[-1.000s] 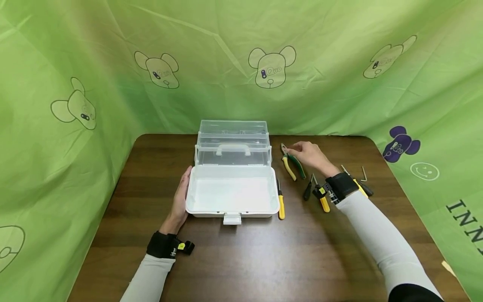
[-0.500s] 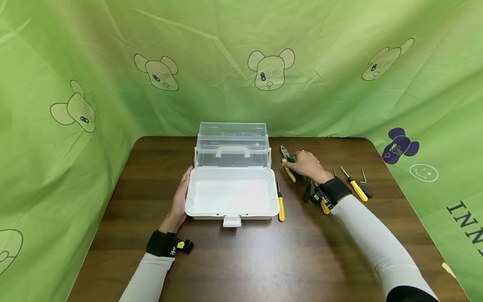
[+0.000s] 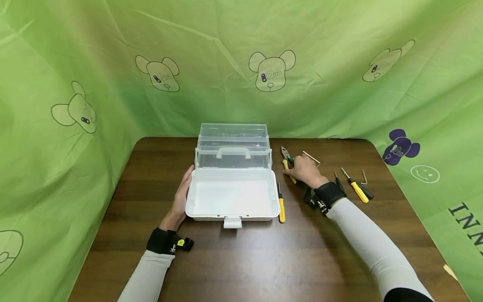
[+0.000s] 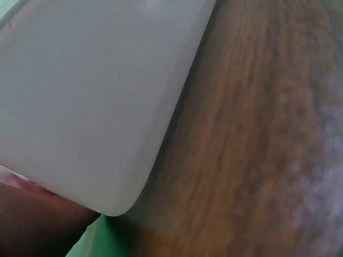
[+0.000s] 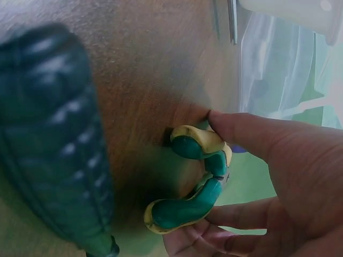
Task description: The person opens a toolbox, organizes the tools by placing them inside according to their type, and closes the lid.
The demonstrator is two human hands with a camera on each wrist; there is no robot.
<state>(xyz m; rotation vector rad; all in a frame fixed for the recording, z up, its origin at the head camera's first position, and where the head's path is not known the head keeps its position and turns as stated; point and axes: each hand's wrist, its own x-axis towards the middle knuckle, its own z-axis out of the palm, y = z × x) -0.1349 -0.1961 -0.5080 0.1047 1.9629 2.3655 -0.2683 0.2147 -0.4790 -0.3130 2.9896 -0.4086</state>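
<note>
A white toolbox (image 3: 215, 217) stands mid-table, its clear lid (image 3: 232, 158) raised at the back. My left hand (image 3: 181, 197) rests along the box's left side with fingers extended; the left wrist view shows the pale box wall (image 4: 96, 107) beside part of that hand (image 4: 43, 222). To the right of the box lie pliers (image 3: 285, 163) with yellow and green handles. My right hand (image 3: 306, 171) grips them: in the right wrist view the thumb meets one handle (image 5: 187, 144) and curled fingers go round the other handle (image 5: 182, 214). Their metal head points toward the back.
A yellow-handled screwdriver (image 3: 281, 209) lies close along the box's right side. Behind my right hand is an L-shaped hex key (image 3: 311, 158). Farther right lie another yellow screwdriver (image 3: 358, 191) and a smaller hex key (image 3: 364, 177). A dark ridged handle (image 5: 53, 134) looms in the right wrist view.
My right hand has moved from the pliers' head toward their handles, nearer the front, and now grips them. The hex key behind it has come into sight. My left hand stays at the box.
</note>
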